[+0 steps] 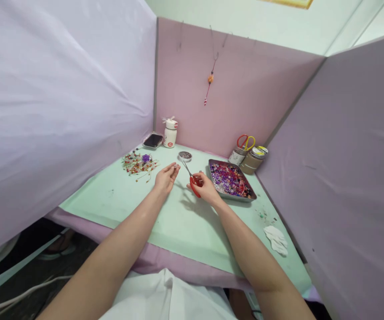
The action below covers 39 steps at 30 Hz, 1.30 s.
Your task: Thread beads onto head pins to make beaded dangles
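Note:
My right hand [206,188] is closed round the red handles of a pair of scissors [196,184]. The scissors' blades point away from me and to the left, near my left fingertips. My left hand [167,178] is pinched at the fingertips on something small and pale that I cannot make out. Just beyond both hands stands a small round dish [185,155] of tiny dark pieces. To the right of my right hand, a metal tray [225,196] holds purple, red and clear beads. On the left lies a pile of beaded strings [138,165] with a purple cluster among them.
At the back left are a phone [153,141] and a white bottle [170,134]. A can with red and yellow scissors [238,156] and a lidded jar [254,161] stand back right. A white cloth [276,240] lies front right. A beaded charm [210,79] hangs on the back partition.

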### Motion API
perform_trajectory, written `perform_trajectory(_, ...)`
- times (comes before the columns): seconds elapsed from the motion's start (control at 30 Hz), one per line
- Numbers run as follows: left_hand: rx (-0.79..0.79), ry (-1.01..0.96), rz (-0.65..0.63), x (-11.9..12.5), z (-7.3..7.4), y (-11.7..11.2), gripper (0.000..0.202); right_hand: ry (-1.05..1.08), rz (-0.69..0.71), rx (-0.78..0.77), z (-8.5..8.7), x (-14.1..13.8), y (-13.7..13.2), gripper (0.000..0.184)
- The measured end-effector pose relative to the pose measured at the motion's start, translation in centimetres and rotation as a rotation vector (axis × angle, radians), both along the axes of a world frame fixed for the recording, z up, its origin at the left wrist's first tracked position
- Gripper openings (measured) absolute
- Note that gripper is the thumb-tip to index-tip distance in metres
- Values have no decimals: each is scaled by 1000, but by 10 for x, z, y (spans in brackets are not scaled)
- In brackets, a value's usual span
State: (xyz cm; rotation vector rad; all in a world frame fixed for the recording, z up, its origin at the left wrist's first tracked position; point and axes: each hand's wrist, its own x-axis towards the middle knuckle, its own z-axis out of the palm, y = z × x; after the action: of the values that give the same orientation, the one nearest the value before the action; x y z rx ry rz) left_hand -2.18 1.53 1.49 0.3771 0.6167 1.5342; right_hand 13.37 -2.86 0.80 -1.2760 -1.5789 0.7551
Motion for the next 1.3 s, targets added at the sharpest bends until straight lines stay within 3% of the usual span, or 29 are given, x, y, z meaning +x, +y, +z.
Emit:
perform_trajectory(0.23, 23, -19, -37, -1, -1, 1, 17, -33, 78, 76, -6, 0, 3, 35)
perform_trajectory(0.63, 38, 65, -110, 3, -4, -1, 22, -300, 40, 322, -6, 5, 2, 29)
perform_trajectory(1.13, 13, 15, 19, -2, 0, 2, 20, -316, 31, 305, -5, 5, 1, 26)
perform_trajectory(1.3, 18, 7, -11, -1, 1, 1, 23, -304, 37, 302, -6, 4, 1, 28)
